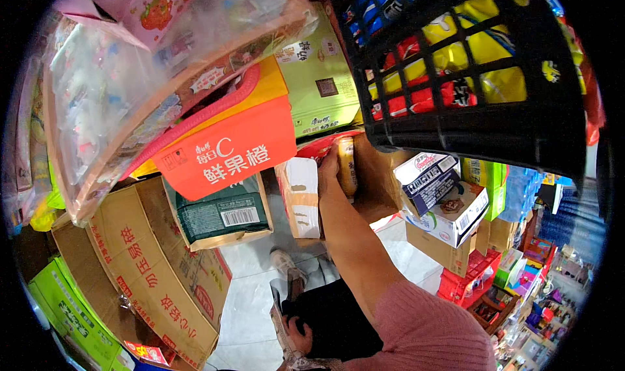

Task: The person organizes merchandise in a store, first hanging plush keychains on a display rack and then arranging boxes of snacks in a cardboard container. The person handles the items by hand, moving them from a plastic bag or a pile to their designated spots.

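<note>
My right hand [330,165] reaches into an opened cardboard box [376,185], against the left side of a yellow bottle [347,168]. Its fingertips are hidden, so I cannot tell whether it grips the bottle. A box flap with white paper and tape [303,197] stands beside my wrist. Low in the view, my left hand [299,336] rests with bent fingers against dark cloth [337,317], close to a patterned fabric edge. Whether it holds anything is unclear.
Overhanging at right is a black plastic basket [468,122] of bright packets. An orange carton [229,146] and a green carton [322,78] sit above the box. Large brown cartons [161,273] stand left; stacked boxes [444,210] stand right. Pale floor tiles [249,297] show below.
</note>
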Available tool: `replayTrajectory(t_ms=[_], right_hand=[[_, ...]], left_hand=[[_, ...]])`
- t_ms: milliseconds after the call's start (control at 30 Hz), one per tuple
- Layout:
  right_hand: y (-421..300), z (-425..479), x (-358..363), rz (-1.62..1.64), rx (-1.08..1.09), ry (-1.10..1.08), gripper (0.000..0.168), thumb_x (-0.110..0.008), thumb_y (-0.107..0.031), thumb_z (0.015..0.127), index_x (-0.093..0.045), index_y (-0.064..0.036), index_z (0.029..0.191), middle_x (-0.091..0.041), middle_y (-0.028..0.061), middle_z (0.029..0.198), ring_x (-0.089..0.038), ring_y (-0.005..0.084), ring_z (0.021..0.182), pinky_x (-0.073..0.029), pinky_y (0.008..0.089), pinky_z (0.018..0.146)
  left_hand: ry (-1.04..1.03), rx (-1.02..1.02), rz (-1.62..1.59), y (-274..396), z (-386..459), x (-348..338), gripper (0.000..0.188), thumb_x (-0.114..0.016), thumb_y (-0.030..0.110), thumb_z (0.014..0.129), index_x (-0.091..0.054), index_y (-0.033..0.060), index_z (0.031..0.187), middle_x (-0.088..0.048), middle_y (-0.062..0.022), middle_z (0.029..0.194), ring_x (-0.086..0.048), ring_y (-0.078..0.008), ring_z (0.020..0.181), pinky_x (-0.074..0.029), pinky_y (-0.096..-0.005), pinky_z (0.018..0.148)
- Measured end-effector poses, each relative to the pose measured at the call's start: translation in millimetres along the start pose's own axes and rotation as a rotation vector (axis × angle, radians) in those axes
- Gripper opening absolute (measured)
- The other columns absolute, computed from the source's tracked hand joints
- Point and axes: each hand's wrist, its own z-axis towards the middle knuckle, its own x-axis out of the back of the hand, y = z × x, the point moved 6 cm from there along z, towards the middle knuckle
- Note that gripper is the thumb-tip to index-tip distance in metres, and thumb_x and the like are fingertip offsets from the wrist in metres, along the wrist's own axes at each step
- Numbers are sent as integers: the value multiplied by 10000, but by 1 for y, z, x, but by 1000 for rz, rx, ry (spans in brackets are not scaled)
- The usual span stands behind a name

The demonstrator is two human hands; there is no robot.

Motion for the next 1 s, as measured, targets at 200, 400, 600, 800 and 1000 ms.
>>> replayTrajectory(t_ms=[200,400,600,800,1000], right_hand=[[10,-42,8,31,-123,116,382,-634,-412,846,-585,-87,1041,-618,75,889,-619,225,723,-551,376,622],[7,-66,25,9,-115,-16,339,-508,-310,932,-551,-70,1167,-622,87,1092,-610,264,945,-507,419,840],[-13,-67,4,-174,9,29,242,-541,-202,908,-589,-10,1046,-631,81,972,-627,243,842,-517,404,715],[-41,-130,-4,-301,84,9,120,-524,-81,876,-589,-16,954,-641,107,942,-651,245,786,-542,401,710],[-64,-92,-29,-769,647,-29,288,-609,-67,808,-418,-10,600,-426,30,581,-364,120,561,-315,342,495]], left_hand=[[28,-60,204,-11,1,-15,449,-592,304,775,-538,18,1117,-465,-231,1208,-437,-400,1129,-377,-503,906],[16,31,-5,-47,-4,-46,425,-587,280,785,-539,2,1104,-412,-289,1275,-414,-447,1150,-343,-532,974],[7,7,17,-37,-8,-36,460,-581,314,792,-539,-5,1122,-432,-277,1240,-427,-440,1117,-357,-533,947],[55,-88,122,-13,-7,-18,487,-591,312,756,-548,8,1134,-489,-225,1161,-466,-404,1057,-387,-514,901],[55,-102,97,-12,-5,-18,428,-596,279,776,-555,5,1103,-464,-275,1191,-456,-445,1056,-393,-535,894]])
